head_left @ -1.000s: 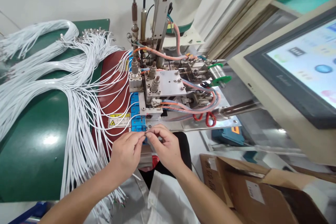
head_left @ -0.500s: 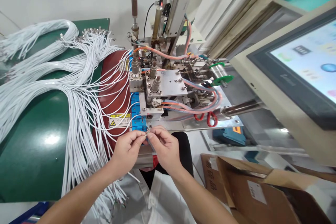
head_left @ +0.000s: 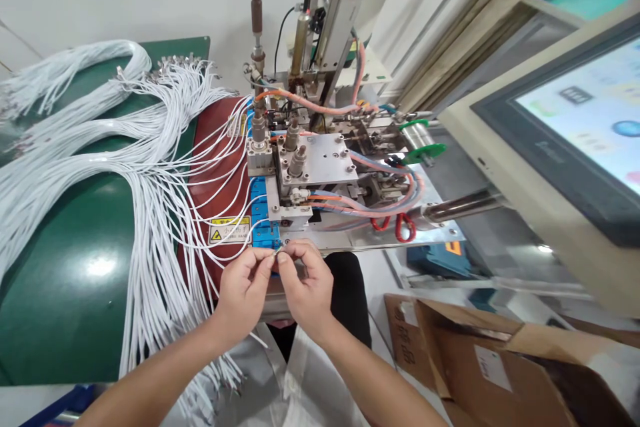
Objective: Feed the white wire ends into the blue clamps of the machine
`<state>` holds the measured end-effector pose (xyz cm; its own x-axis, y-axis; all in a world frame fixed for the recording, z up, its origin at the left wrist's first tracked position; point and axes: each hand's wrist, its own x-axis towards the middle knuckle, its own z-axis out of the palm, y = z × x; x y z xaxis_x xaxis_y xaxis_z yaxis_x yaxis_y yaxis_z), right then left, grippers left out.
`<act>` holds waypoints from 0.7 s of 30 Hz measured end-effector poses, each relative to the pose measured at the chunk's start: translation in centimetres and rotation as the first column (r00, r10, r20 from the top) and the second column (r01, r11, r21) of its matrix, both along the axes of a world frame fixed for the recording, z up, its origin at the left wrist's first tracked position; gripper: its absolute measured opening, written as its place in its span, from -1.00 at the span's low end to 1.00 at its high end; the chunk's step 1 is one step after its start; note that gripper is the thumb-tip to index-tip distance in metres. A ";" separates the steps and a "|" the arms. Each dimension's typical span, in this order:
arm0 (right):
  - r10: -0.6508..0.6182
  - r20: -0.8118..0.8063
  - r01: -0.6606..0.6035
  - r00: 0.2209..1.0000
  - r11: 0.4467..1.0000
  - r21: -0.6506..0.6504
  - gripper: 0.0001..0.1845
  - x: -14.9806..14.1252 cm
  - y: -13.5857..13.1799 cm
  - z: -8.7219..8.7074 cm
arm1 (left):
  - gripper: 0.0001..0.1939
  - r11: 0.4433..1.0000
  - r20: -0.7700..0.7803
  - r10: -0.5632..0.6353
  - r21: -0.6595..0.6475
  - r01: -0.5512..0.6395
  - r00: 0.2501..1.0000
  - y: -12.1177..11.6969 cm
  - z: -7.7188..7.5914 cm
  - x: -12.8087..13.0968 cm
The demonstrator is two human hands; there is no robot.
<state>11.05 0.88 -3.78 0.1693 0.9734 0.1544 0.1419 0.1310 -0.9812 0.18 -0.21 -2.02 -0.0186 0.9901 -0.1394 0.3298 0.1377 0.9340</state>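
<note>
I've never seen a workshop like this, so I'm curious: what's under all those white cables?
A green tabletop and, toward the machine, a red panel show beneath the white cables. Where they bunch thickly, whatever lies beneath is covered and can't be seen.

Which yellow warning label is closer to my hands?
The lower label, just beyond your left hand; the upper label sits farther back on the red panel.

Bright, even light, white glare on the green surface [head_left: 60,307], blurred glowing screen [head_left: 590,107], stretched right edge, soft fine detail
</note>
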 end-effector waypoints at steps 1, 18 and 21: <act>0.021 0.055 -0.023 0.998 0.999 0.047 -0.92 0.3 0.2 0.1 | -0.81 1.000 -0.001 -0.003 -0.004 0.003 1.000 0.0 0.0 0.0; 0.398 -0.011 -0.393 0.918 0.903 -0.173 -0.87 3.8 2.4 1.5 | -0.83 0.980 0.009 -0.164 -0.114 0.164 0.986 1.3 1.3 -0.7; 0.244 -0.345 -0.339 0.906 0.907 -0.248 -0.86 2.3 1.7 0.6 | -0.84 0.991 0.105 -0.071 -0.108 0.082 0.992 1.2 0.9 -0.4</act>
<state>13.37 2.56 -3.23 -0.1376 0.9775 -0.1601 -0.1631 -0.1818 -0.9697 -0.24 0.99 -1.11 0.0762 0.9661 -0.2465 0.2486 0.2210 0.9431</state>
